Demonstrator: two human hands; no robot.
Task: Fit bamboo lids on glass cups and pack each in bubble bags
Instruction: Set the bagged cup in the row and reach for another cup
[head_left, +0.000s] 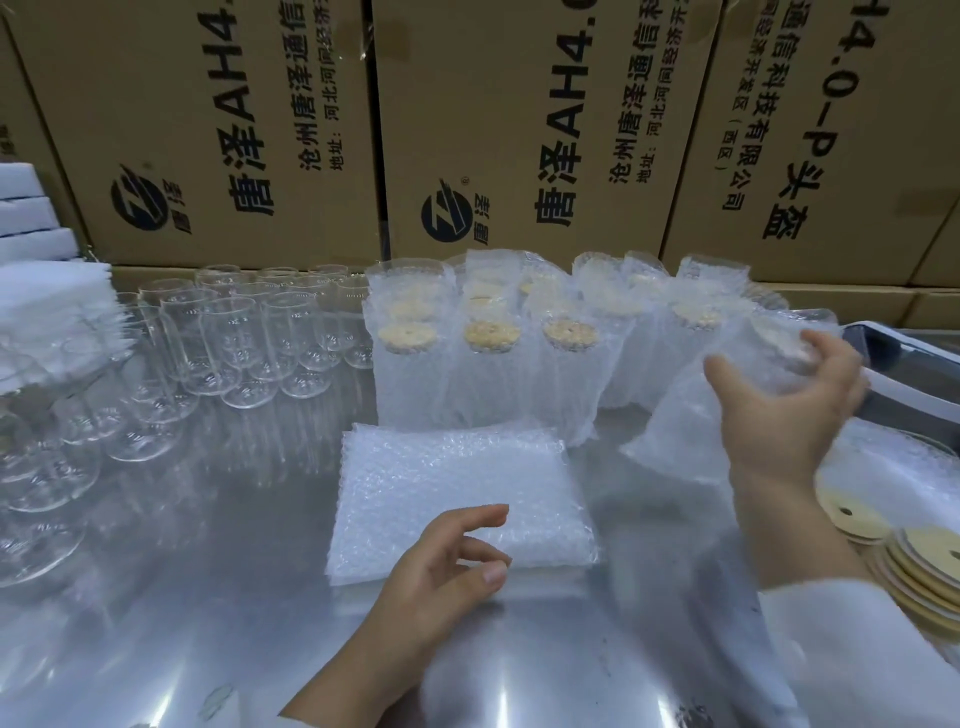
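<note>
On the desk (208, 597) at left, bare glass cups (234, 338): many are waiting, unlidded and unbagged.
Bubble bags (457, 493): lying in a flat stack at centre.
Left hand (441, 566): hovering at the stack's near edge, fingers loosely curled, holding nothing.
Packed cups (493, 353): standing in rows behind, lidded and bagged.
Right hand (779, 405): gripping a bagged cup (769, 353), blurred.
Bamboo lids (914, 551): lying stacked at far right.

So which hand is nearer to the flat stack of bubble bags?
Left. The left hand is at the near edge of the stack of bubble bags, fingers over it; the right hand is off to the stack's right, holding a bagged cup.
</note>
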